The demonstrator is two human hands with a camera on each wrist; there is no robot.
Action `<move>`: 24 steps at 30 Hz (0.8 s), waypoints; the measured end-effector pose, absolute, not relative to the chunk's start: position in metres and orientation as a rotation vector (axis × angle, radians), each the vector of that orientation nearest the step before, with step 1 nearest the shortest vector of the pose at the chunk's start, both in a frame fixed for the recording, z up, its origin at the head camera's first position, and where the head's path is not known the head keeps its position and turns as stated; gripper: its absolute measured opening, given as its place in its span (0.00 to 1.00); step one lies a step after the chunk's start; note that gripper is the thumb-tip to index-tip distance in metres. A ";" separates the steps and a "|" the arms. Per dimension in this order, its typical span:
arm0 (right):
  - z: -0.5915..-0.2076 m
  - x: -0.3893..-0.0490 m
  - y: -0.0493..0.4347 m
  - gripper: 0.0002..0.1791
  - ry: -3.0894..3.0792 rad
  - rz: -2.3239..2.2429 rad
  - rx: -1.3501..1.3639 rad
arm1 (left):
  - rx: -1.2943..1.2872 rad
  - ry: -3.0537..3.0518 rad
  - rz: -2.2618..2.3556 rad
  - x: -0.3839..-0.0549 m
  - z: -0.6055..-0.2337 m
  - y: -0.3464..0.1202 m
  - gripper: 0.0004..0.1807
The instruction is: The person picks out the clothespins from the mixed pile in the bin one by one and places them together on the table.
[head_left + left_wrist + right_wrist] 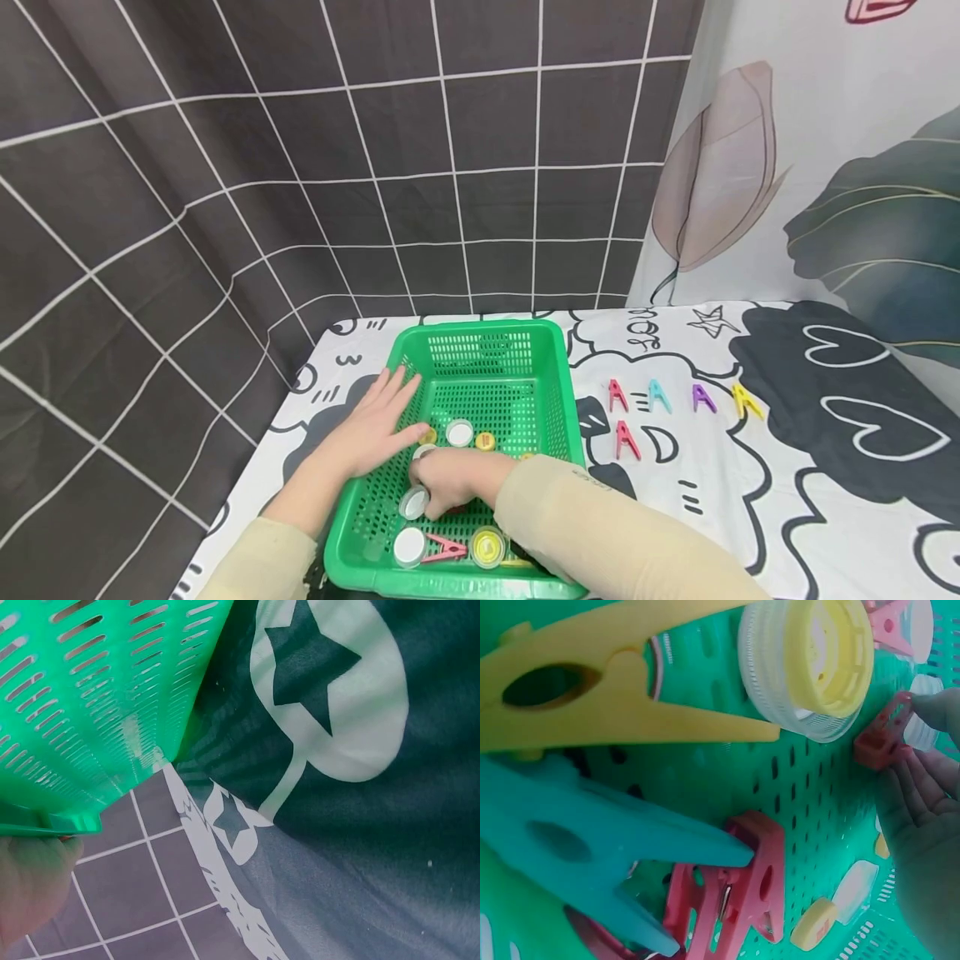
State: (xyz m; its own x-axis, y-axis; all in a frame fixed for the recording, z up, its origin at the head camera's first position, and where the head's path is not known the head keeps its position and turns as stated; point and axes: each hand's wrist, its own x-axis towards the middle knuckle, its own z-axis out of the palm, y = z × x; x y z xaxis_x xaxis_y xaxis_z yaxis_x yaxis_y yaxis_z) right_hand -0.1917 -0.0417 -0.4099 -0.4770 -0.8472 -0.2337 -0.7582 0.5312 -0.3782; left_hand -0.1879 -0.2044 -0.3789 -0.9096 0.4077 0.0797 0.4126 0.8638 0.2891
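Note:
A green plastic basket (450, 581) holds clothespins and round caps. My left hand (375, 433) rests at its left rim with the fingers spread and straight; the left wrist view shows part of that hand (34, 881) against the rim. Inside the basket, my right hand (926, 817) pinches a red clothespin (883, 739) between thumb and fingers. Close beside it are clear round lids (412, 503) and a yellow-centred cap (829, 660). A pink clothespin (445, 549) lies near the front wall. Yellow (630, 697) and teal (592, 840) clothespins appear large in the right wrist view.
On the patterned cloth right of the basket lie several clothespins: pink (617, 396), another pink one (627, 440), light blue (659, 396), purple (703, 398) and yellow (746, 401). A dark grid-patterned curtain (390, 150) hangs behind and to the left.

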 end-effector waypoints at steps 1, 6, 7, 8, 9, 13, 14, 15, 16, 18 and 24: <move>-0.409 -0.192 -0.041 0.19 2.388 -0.323 -1.324 | -0.665 -3.017 -0.471 -0.188 -0.379 -0.204 0.41; -0.403 -0.196 -0.041 0.15 2.375 -0.478 -1.365 | -0.668 -3.006 -0.468 -0.188 -0.379 -0.203 0.41; -0.403 -0.197 -0.042 0.13 2.368 -0.516 -1.375 | -0.667 -3.006 -0.469 -0.188 -0.379 -0.203 0.41; -0.402 -0.197 -0.042 0.11 2.369 -0.535 -1.395 | -0.666 -3.008 -0.471 -0.188 -0.379 -0.203 0.41; -0.402 -0.198 -0.042 0.10 2.372 -0.550 -1.410 | -0.662 -3.009 -0.480 -0.187 -0.379 -0.203 0.41; -0.400 -0.199 -0.042 0.15 2.379 -0.565 -1.422 | -0.652 -3.016 -0.501 -0.186 -0.378 -0.203 0.42; -0.399 -0.198 -0.041 0.16 2.378 -0.553 -1.413 | -0.650 -3.016 -0.504 -0.186 -0.378 -0.203 0.42; -0.399 -0.198 -0.041 0.17 2.369 -0.551 -1.391 | -0.647 -3.016 -0.505 -0.186 -0.379 -0.204 0.42; -0.398 -0.197 -0.040 0.17 2.357 -0.544 -1.372 | -0.647 -3.016 -0.507 -0.186 -0.379 -0.204 0.42; -0.397 -0.196 -0.039 0.17 2.328 -0.511 -1.345 | -0.643 -3.014 -0.509 -0.186 -0.380 -0.204 0.42; -0.392 -0.192 -0.038 0.15 2.222 -0.479 -1.352 | -0.635 -3.010 -0.519 -0.186 -0.380 -0.204 0.42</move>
